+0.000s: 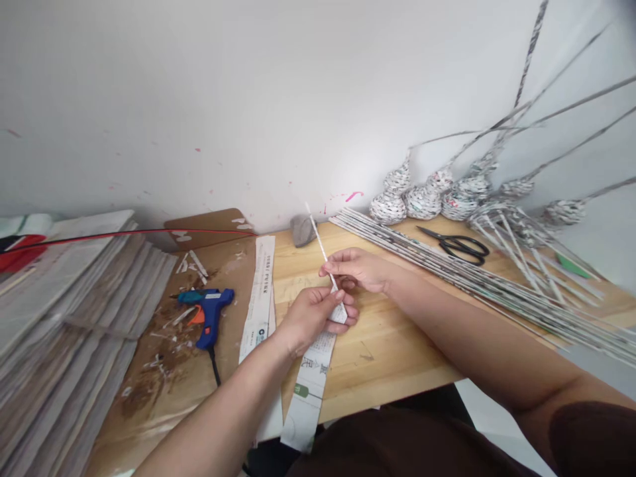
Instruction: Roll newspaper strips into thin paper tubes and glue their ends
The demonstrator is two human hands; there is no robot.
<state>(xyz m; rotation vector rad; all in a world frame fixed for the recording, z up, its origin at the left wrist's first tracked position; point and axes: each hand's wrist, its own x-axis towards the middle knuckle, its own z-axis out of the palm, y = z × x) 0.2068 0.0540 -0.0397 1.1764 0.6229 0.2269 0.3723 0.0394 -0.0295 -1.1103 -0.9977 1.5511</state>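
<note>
A newspaper strip [308, 391] runs from over the table's front edge up to my hands, where its upper end is rolled into a thin paper tube [318, 233] that points up and away. My left hand [318, 311] is closed around the strip where flat paper turns into tube. Just above it, my right hand [355, 268] pinches the rolled part between thumb and fingers. More newspaper strips [261, 291] lie flat on the table, left of my hands.
A blue glue gun [209, 318] lies on stained brown paper. Stacked newspaper [74, 318] stands at far left. A grey stone [302, 230] sits by the wall. At right are rolled paper tubes [427, 265], black scissors [460, 246] and several woven paper gourds [422, 201].
</note>
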